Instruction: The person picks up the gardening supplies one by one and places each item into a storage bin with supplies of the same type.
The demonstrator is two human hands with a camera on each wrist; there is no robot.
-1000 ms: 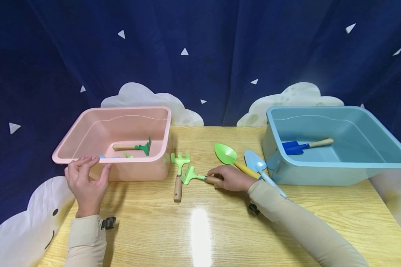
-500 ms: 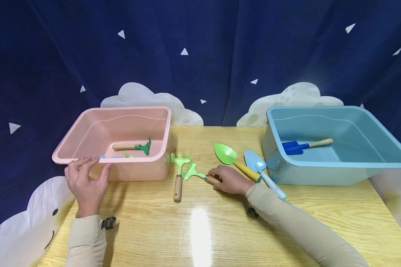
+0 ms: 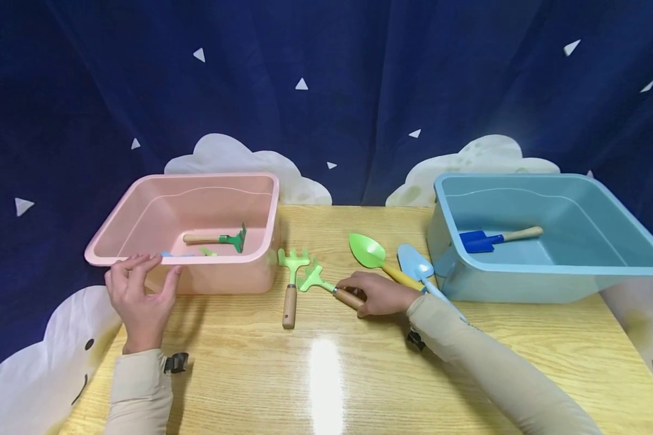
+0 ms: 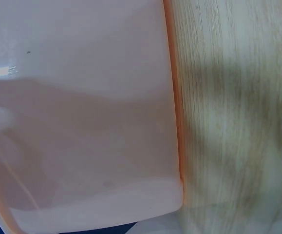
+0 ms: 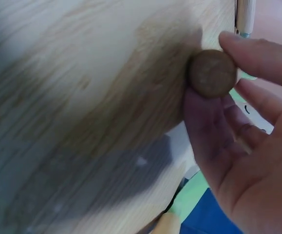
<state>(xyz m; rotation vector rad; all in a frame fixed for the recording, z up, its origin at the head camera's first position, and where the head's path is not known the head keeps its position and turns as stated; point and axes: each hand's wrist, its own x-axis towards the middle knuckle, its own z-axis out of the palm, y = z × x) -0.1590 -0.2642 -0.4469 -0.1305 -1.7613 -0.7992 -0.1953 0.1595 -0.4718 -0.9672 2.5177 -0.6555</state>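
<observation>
My right hand [image 3: 383, 294] grips the wooden handle of a light green hand rake [image 3: 312, 278] in the middle of the table. In the right wrist view the handle's round end [image 5: 212, 73] shows between thumb and fingers. A second light green hand rake [image 3: 289, 305] lies just left of it, handle towards me. At the left, my left hand [image 3: 144, 299] holds the front rim of a pink bin [image 3: 212, 277], fingers bent over the edge. The left wrist view shows mostly the bin's outer wall [image 4: 97, 146].
A green trowel [image 3: 367, 251] with a yellow handle and a light blue trowel [image 3: 413, 263] lie beside my right hand. The blue bin [image 3: 533, 284] at right holds a dark blue shovel [image 3: 479, 240]. Inside the pink bin lies a dark green rake [image 3: 234, 239] with other small pieces.
The held rake has turned: its head has swung slightly away from me and its handle end towards me. My right hand has shifted slightly; the left has stayed on the rim.
</observation>
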